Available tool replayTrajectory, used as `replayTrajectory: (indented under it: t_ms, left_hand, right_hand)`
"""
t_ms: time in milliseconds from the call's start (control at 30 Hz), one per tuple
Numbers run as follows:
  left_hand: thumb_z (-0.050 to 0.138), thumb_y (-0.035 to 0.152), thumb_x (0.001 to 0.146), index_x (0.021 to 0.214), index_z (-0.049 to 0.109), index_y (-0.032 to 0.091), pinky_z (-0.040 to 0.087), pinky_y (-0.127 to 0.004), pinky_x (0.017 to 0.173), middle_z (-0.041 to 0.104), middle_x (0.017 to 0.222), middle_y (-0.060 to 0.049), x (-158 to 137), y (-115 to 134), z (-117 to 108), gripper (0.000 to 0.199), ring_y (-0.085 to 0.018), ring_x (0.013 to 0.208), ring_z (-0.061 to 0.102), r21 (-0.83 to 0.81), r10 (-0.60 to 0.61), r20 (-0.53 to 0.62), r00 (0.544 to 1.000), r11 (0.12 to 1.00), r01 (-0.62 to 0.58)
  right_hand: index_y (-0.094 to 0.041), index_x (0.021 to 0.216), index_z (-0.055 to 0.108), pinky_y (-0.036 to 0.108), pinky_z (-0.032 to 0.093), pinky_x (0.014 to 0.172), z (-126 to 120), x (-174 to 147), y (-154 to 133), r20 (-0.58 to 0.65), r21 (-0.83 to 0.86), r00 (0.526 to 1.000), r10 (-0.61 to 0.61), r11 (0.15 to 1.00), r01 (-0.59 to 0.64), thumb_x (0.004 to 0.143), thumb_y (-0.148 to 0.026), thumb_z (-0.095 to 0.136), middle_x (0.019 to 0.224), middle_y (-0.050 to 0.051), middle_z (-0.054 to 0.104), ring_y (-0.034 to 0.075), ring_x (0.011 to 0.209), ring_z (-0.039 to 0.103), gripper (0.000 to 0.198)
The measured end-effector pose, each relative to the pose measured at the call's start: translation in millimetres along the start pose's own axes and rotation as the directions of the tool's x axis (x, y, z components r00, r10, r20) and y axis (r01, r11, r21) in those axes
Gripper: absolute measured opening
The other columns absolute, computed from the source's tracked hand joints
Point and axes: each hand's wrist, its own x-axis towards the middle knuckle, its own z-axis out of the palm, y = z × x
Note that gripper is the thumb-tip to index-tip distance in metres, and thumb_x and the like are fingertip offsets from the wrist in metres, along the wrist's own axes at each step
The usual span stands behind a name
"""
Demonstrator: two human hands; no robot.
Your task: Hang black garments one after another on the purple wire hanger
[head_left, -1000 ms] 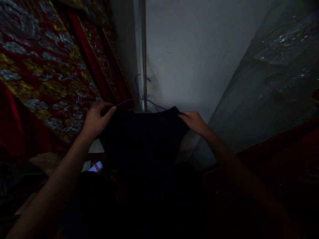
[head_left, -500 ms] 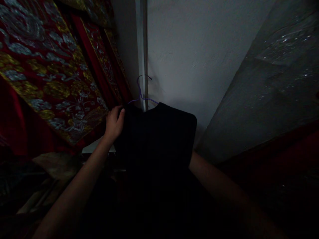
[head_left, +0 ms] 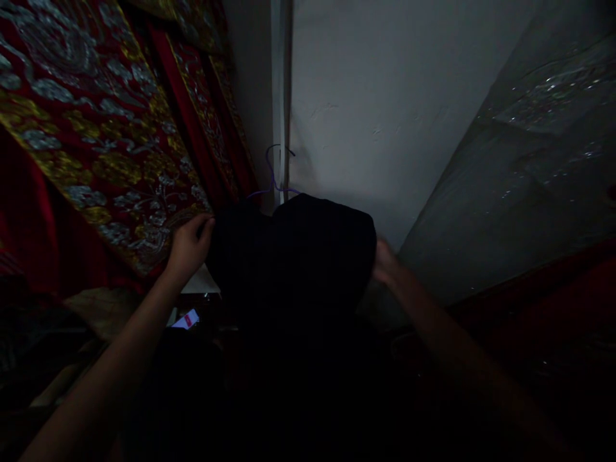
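Two hands were in view, one left (head_left: 188, 249) and one right (head_left: 386, 262), one at each side edge of a single dark garment (head_left: 298, 269). One purple hanger (head_left: 273, 178) with one hook rose above the garment's top edge, beside one pale upright strip (head_left: 280, 77). There was one lit rectangle (head_left: 187, 319) bearing one red patch. Embroidered red panels numbered at least two, one broad (head_left: 115, 135) and one narrow (head_left: 202, 96); folds and darkness hid the exact count. One clear sheet (head_left: 529, 147) made up the tally.
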Motion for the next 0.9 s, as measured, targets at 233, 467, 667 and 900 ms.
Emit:
replayTrajectory:
  t_ms: [233, 467, 667, 900]
  left_hand:
    - [0.052, 0.035, 0.092, 0.105, 0.070, 0.016, 0.050, -0.033, 0.094, 0.074, 0.106, -0.008, 2.8, 6.7, 11.4, 0.029, -0.024, 0.100, 0.068, -0.066, -0.027, -0.055, 0.998, 0.998, 0.023]
    - [0.052, 0.047, 0.097, 0.124, 0.065, 0.018, 0.042, -0.038, 0.110, 0.067, 0.127, -0.010, 16.9, 44.8, 7.0, 0.042, -0.025, 0.122, 0.059, -0.200, 0.058, -0.083, 0.995, 0.977, -0.074]
    - [0.040, 0.061, 0.099, 0.113, 0.065, 0.013, 0.055, -0.037, 0.086, 0.070, 0.105, -0.014, 26.4, 82.3, -3.3, 0.056, -0.023, 0.093, 0.067, -0.709, -0.329, 0.299, 0.896, 0.551, 0.440]
    - [0.062, 0.030, 0.092, 0.119, 0.068, 0.014, 0.030, -0.014, 0.037, 0.056, 0.080, -0.001, -23.5, 91.7, -58.5, 0.032, -0.003, 0.045, 0.034, -0.508, -0.206, 0.813, 0.545, 0.205, 0.836]
  right_hand:
    - [-0.022, 0.109, 0.072, 0.046, 0.055, 0.094, 0.4, 5.9, -45.4, -0.086, 0.238, 0.996, 0.020, 0.971, 0.001, 0.078, -0.065, 0.070, 0.103, 0.011, 0.076, 0.032, 0.106, 0.070, 0.053]
    - [-0.018, 0.104, 0.069, 0.040, 0.052, 0.097, 48.2, 19.0, -98.0, -0.507, 0.070, 0.815, -0.279, 0.930, 0.361, 0.091, -0.060, 0.058, 0.101, 0.010, 0.073, 0.028, 0.112, 0.065, 0.046]
    - [-0.016, 0.115, 0.063, 0.034, 0.052, 0.084, 112.5, -46.1, -124.8, 0.108, -0.120, 0.855, -0.506, 0.848, 0.517, 0.103, -0.047, 0.045, 0.101, 0.009, 0.071, 0.021, 0.093, 0.068, 0.038]
    - [-0.019, 0.134, 0.057, 0.036, 0.048, 0.106, 114.6, -82.4, -108.6, 0.721, 0.007, 0.508, -0.471, 0.738, 0.675, 0.092, -0.044, 0.067, 0.133, 0.013, 0.062, 0.022, 0.124, 0.061, 0.050]
